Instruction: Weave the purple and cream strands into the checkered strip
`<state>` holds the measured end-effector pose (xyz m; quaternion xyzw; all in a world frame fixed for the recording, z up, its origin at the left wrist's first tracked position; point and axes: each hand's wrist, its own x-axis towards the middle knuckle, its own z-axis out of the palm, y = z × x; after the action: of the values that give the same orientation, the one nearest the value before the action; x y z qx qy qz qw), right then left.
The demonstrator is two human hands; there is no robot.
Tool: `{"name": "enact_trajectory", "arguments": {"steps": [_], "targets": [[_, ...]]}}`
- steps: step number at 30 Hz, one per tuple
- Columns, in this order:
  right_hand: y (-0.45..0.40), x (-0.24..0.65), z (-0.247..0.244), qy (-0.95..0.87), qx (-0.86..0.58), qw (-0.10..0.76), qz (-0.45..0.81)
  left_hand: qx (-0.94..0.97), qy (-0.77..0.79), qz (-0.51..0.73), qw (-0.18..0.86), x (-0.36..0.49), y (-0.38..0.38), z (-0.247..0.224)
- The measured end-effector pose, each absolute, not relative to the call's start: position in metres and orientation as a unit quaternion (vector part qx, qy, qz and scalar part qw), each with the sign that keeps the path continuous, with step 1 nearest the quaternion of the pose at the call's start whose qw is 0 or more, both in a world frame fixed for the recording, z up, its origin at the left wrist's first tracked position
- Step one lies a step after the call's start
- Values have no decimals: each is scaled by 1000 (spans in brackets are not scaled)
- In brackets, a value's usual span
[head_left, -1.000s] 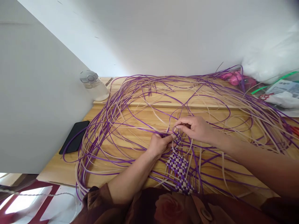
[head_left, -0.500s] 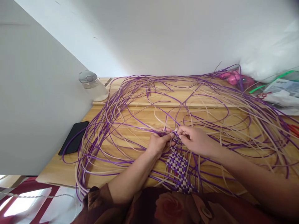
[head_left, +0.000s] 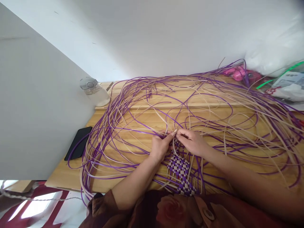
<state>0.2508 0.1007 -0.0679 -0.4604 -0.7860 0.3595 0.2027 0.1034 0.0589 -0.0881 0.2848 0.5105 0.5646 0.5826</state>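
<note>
A narrow woven piece (head_left: pixel 180 167) in a purple and beige check runs from my lap up to my fingers. Its far end is pinched between the thumb and fingers of my left hand (head_left: pixel 161 142). Close against it, my right hand (head_left: pixel 193 142) is closed with thumb and forefinger on a thin beige strip at that same end. The exact weave under my fingertips is hidden. Long loose purple and beige strips (head_left: pixel 102 136) fan out from the piece to both sides.
The strips sprawl across the wooden table (head_left: pixel 142 115). A black phone (head_left: pixel 78 143) and a clear container with a grey lid (head_left: pixel 96 91) are at the left. Pink items (head_left: pixel 238 73) and a green-edged plastic bag (head_left: pixel 285 84) lie at the back right. A wall rises behind.
My right hand has shifted slightly left, nearer my left thumb. A beige strip now loops down over the woven piece. The view has moved a little.
</note>
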Motion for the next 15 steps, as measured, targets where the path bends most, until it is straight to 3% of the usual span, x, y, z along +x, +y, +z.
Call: {"name": "enact_trajectory", "arguments": {"steps": [15], "targets": [[107,246,-87,-638,-462,240,568,289,550,503,600,102,64,-84]]}}
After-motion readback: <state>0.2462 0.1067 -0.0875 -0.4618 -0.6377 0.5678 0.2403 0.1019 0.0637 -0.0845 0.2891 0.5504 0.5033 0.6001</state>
